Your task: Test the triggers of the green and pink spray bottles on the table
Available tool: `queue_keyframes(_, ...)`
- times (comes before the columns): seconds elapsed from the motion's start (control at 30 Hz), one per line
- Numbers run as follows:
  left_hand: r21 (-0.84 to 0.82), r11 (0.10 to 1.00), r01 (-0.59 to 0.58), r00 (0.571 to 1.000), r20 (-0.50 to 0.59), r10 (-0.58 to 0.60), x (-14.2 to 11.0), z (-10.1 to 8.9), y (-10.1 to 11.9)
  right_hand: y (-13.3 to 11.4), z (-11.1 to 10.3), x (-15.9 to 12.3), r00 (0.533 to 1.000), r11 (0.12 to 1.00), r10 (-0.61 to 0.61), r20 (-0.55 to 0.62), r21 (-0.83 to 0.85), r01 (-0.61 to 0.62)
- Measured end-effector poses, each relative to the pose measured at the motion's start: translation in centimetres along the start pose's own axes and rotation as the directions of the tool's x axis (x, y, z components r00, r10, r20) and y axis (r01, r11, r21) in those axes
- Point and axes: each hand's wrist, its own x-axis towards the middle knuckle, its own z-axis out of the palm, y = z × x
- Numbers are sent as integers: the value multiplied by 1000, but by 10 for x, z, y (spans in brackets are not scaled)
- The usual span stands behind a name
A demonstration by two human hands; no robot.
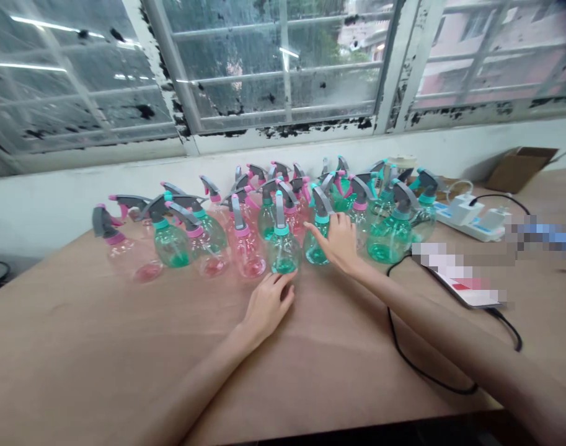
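Observation:
Clear spray bottles with grey trigger heads stand crowded on the wooden table, some green with teal collars, some pink with pink collars. My left hand (268,305) rests low on the table, fingers loosely stretched toward the base of a green spray bottle (283,251); whether they touch it I cannot tell. Over the neighbouring green spray bottle (316,253) my right hand (342,243) is held with its thumb apart from the fingers, the thumb crossing in front of the bottle. Left of these stand a pink spray bottle (246,251) and another pink-collared one (211,257).
A tilted pink-collared bottle (136,257) is at the row's left end. To the right are a white power strip (473,218), a partly blurred phone-like device (464,282), a black cable (403,362) and a cardboard box (519,168). Windows (283,68) rise behind the table.

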Motion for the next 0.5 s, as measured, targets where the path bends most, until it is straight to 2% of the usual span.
queue_keyframes(0.2,-39,998,46,997,-55,-48,-21,-21,-20,2,-18,-2,996,999,28,87,-36,-25)
queue_keyframes(0.27,-52,994,95,988,-114,-100,-30,-33,-35,5,-26,-4,993,1000,20,120,13,-22)
queue_keyframes(0.33,-65,981,184,959,-205,-193,-39,-46,-54,7,-34,-7,990,997,-3,143,71,-8)
queue_keyframes(0.4,-90,946,312,887,-329,-324,-46,-59,-72,9,-41,-12,990,994,-35,138,108,20)
queue_keyframes(0.5,-155,854,496,721,-474,-505,-49,-74,-92,7,-51,-21,993,989,-100,61,119,92)
